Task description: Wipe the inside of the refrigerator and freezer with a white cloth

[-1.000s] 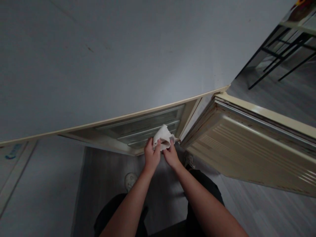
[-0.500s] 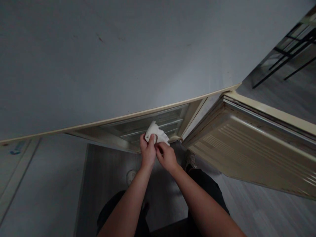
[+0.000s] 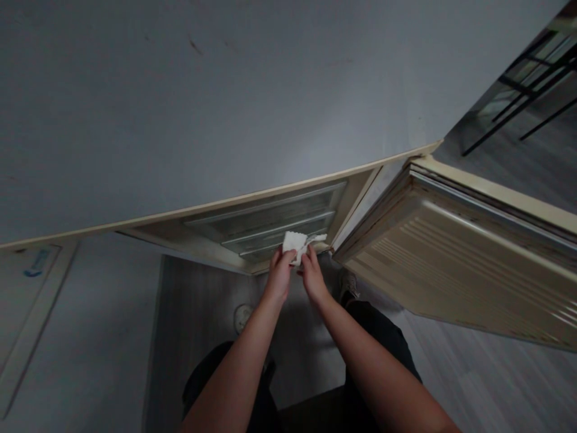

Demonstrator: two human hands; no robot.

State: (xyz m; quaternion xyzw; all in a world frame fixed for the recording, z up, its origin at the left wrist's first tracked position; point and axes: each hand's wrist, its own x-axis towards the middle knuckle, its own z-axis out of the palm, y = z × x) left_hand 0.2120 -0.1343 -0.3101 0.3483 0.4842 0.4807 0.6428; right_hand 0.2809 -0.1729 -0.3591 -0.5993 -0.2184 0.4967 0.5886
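Note:
A white paper tissue [image 3: 294,242], crumpled and folded, is pinched between both hands in front of an opened cabinet. My left hand [image 3: 280,270] grips its left part with the thumb on top. My right hand [image 3: 312,273] holds the right part, where a thin edge sticks out to the right. Just beyond the hands lies the cabinet interior [image 3: 265,225], with pale ribbed shelves or drawer fronts. The cream cabinet door [image 3: 460,258] stands swung out to the right, with brownish stains along its seal.
A wide grey top surface [image 3: 252,102] with small brown marks spans the view above the cabinet. Black metal chair or table legs [image 3: 518,105] stand at the upper right. A white panel [image 3: 99,325] is on the left. My shoes and dark-clad legs [image 3: 383,337] are below, on grey wood-look flooring.
The tissue has been turned and spread between the hands, its right edge now pulled outward. My right hand has risen slightly and gripped the tissue. The view has shifted a little.

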